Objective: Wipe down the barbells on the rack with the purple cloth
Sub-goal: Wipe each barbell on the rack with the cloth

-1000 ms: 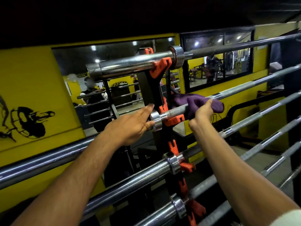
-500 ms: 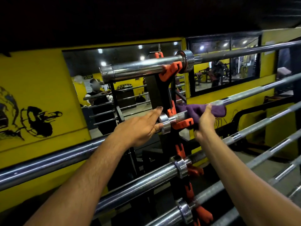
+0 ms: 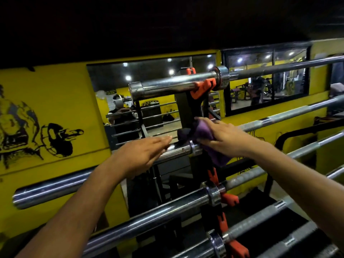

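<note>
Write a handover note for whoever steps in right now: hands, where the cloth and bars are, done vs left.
Left hand: open, fingers straight, resting on the sleeve of the second barbell from the top, left of its collar.
Right hand: presses the purple cloth onto that same bar at the collar, against the black rack upright; part of the cloth hangs below the bar.
Top barbell sits in its orange hook; more bars lie racked below.
Done: cannot tell which bars are already clean.
Left: probably finish this bar's collar and sleeve, then the remaining bars.
</note>
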Demonstrator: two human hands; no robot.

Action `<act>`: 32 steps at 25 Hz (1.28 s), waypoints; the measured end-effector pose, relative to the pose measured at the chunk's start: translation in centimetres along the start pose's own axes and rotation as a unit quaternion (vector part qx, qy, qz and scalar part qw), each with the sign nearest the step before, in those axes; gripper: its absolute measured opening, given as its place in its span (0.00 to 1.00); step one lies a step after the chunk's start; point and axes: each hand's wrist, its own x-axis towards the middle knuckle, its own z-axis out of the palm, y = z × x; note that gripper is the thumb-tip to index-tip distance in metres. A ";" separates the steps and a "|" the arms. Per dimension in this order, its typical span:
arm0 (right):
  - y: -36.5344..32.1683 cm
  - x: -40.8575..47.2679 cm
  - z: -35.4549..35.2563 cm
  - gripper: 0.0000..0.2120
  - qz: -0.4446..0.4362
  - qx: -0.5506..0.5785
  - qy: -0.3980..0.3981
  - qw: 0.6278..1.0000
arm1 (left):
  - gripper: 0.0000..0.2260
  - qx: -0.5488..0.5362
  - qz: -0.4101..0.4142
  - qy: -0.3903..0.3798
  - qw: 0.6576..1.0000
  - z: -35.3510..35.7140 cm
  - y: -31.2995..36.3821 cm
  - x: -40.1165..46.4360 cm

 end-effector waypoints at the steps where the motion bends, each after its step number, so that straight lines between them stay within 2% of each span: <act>1: -0.2 0.9 -0.1 0.28 0.000 -0.042 -0.034 0.999 | 0.22 -0.007 -0.013 0.000 1.000 0.1 -0.2 -0.6; 3: 0.2 1.6 -0.7 0.22 -0.017 -0.008 -0.031 0.999 | 0.22 -0.012 -0.025 0.006 1.000 0.4 -0.3 -1.0; 5: 0.5 0.3 -1.2 0.21 -0.069 -0.001 -0.016 0.997 | 0.22 -0.012 -0.022 0.008 1.000 0.6 -0.5 -0.9; 6: 0.5 -0.7 -1.5 0.22 -0.096 -0.019 -0.019 0.995 | 0.22 -0.013 -0.020 0.008 1.000 0.7 -0.6 -0.8; 8: 0.4 -2.5 -1.1 0.22 -0.145 -0.123 -0.033 0.981 | 0.22 -0.007 -0.018 0.005 1.000 0.9 -0.8 -0.6; 10: 0.0 -2.8 -1.2 0.21 -0.141 -0.218 -0.079 0.962 | 0.22 0.001 -0.018 -0.002 1.000 1.1 -0.9 -0.5; 11: -0.4 -2.4 -1.7 0.19 -0.120 -0.202 -0.097 0.967 | 0.21 -0.002 -0.023 -0.007 1.000 1.2 -1.0 -0.6; 12: -0.8 -1.9 -2.3 0.15 -0.087 -0.137 -0.096 0.982 | 0.22 -0.005 -0.026 -0.009 1.000 1.2 -1.0 -0.7; 13: -1.1 -1.5 -3.0 0.10 -0.050 -0.052 -0.046 0.996 | 0.22 -0.006 -0.024 -0.007 1.000 1.2 -1.0 -0.8; 14: -1.4 -0.9 -3.8 0.07 -0.010 0.025 0.042 0.999 | 0.22 -0.003 -0.018 -0.002 1.000 1.2 -1.0 -0.8; 15: -1.8 -0.2 -3.9 0.08 0.016 0.085 0.141 0.986 | 0.22 0.001 -0.013 0.003 1.000 1.1 -0.9 -0.8; 16: -2.8 0.2 -3.6 0.10 0.032 0.122 0.197 0.972 | 0.22 0.002 -0.013 0.003 1.000 1.1 -0.9 -0.8; 17: -4.0 0.5 -2.5 0.13 0.026 0.122 0.205 0.971 | 0.22 0.004 -0.016 -0.001 1.000 1.1 -0.8 -0.8; 20: -6.3 1.5 2.9 0.19 -0.052 -0.083 0.101 0.990 | 0.21 0.028 -0.004 0.007 1.000 1.3 -0.8 -0.7; 21: -6.4 2.4 3.7 0.19 -0.044 -0.136 0.074 0.987 | 0.21 0.035 0.002 0.011 0.999 1.4 -0.9 -0.6; 23: -6.4 5.7 3.0 0.21 0.016 -0.143 -0.001 0.990 | 0.22 0.027 0.002 0.010 1.000 1.5 -1.2 -0.4; 24: -6.4 7.7 2.5 0.22 0.040 -0.139 -0.069 0.987 | 0.23 0.020 0.002 0.007 1.000 1.6 -1.2 -0.5; 26: -7.1 11.0 2.1 0.19 0.063 -0.143 -0.229 0.961 | 0.27 0.024 0.009 0.011 1.000 1.5 -1.1 -0.5; 28: -7.7 13.3 2.6 0.16 0.103 -0.108 -0.337 0.929 | 0.27 0.031 0.009 0.007 0.999 1.5 -1.3 -0.4; 30: -8.1 13.8 3.0 0.19 0.134 -0.097 -0.384 0.908 | 0.24 0.033 0.001 0.004 0.999 1.6 -1.4 -0.5; 31: -7.9 13.7 2.9 0.21 0.132 -0.102 -0.385 0.908 | 0.23 0.033 -0.001 0.001 0.999 1.6 -1.4 -0.5; 32: -7.6 13.2 2.8 0.22 0.118 -0.111 -0.351 0.922 | 0.24 0.031 -0.001 -0.002 1.000 1.5 -1.4 -0.5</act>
